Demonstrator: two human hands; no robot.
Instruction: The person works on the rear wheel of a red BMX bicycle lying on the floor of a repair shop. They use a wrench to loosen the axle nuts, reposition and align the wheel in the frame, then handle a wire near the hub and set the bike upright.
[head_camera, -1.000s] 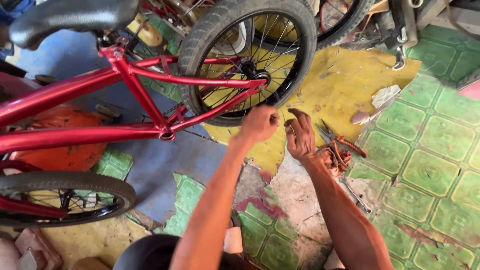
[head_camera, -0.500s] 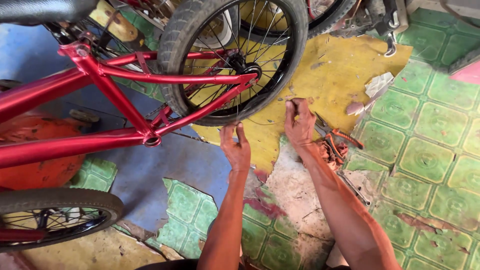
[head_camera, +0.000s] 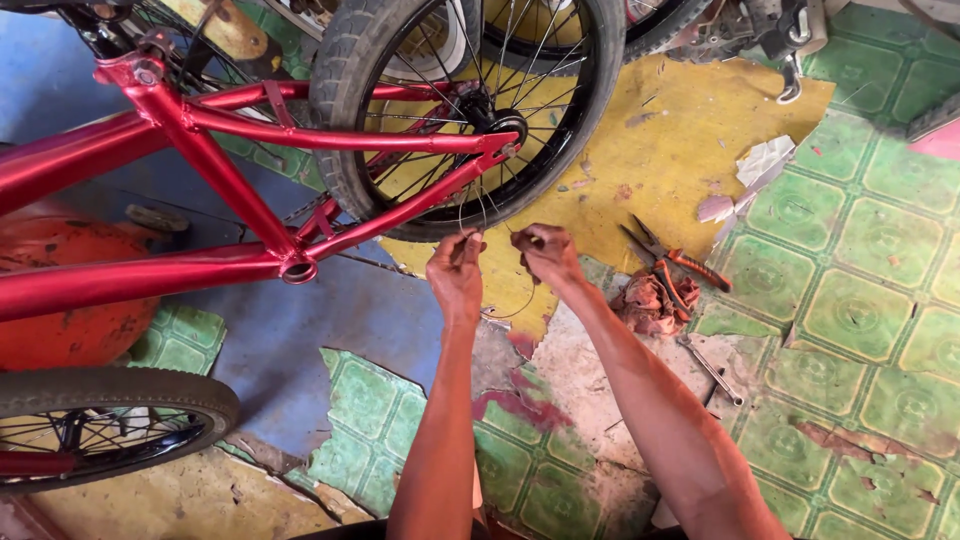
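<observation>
Two hands work a thin wire beside a red bicycle's rear wheel.
Left hand and right hand both pinch the thin wire closed-fingered; pulled carelessly, it could snag the spokes of the wheel.

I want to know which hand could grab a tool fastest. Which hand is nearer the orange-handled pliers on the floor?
Right. The right hand is just left of the orange-handled pliers, apart from them; the left hand lies farther left, beyond the right hand.

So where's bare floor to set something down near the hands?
Free: green tiles right of the pliers, and blue floor below the red frame. Crowded: around the rag, the wrench and under the wheel.
</observation>
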